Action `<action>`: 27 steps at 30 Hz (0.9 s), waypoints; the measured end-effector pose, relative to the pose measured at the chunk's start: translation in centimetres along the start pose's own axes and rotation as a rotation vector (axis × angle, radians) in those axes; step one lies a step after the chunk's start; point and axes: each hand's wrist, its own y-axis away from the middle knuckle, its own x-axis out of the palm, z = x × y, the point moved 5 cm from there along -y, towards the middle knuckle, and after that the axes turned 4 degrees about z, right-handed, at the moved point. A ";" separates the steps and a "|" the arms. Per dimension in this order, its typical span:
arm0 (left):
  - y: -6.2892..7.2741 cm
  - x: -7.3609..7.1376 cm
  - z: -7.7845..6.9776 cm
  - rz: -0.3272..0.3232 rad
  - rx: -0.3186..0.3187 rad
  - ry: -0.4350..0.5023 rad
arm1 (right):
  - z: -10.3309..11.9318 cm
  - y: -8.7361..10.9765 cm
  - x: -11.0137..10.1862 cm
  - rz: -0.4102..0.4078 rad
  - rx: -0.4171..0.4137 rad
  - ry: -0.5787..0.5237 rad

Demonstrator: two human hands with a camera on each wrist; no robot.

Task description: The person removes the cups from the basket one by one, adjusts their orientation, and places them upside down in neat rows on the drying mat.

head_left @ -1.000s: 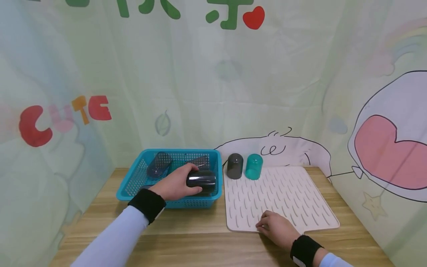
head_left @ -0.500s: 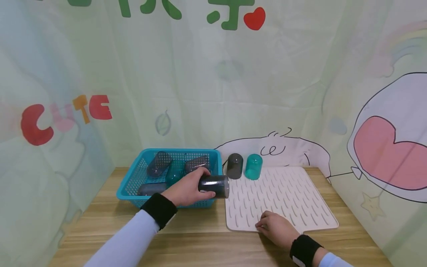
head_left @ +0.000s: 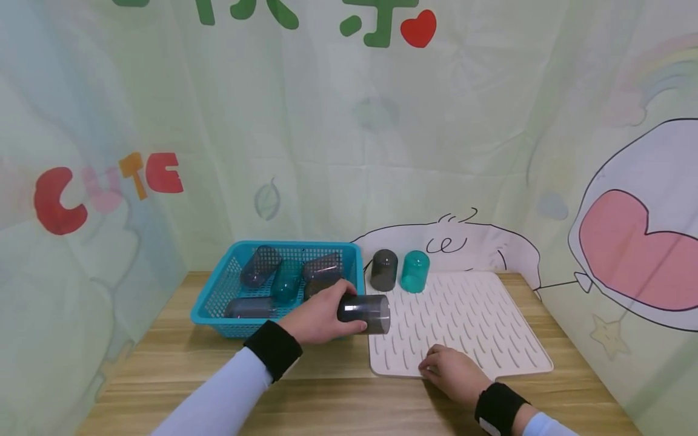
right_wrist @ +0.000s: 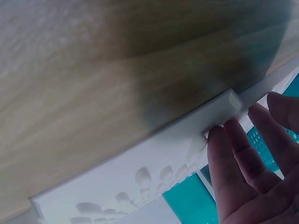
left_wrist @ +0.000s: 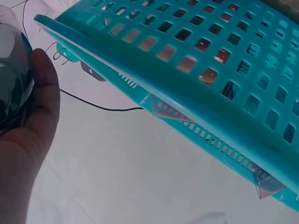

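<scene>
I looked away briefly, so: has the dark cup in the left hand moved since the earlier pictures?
Yes: in the head view, the dark cup moved right and slightly down, from over the basket to overlap the pale mat.

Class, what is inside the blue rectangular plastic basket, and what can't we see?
A teal translucent cup and several smoky-grey translucent cups lie in the basket. The left hand hides part of the front right; whatever is behind it cannot be seen.
</scene>
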 end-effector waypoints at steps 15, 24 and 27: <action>-0.4 1.4 -0.8 0.056 0.007 -0.003 | 0.6 0.2 -1.9 -0.033 0.041 -0.054; -0.1 1.6 -0.8 0.057 0.012 -0.002 | 5.8 -0.4 -7.3 -0.227 -0.140 -0.050; 0.0 1.8 -0.7 0.062 0.013 0.006 | 8.0 -0.7 -7.8 -0.269 -0.243 0.040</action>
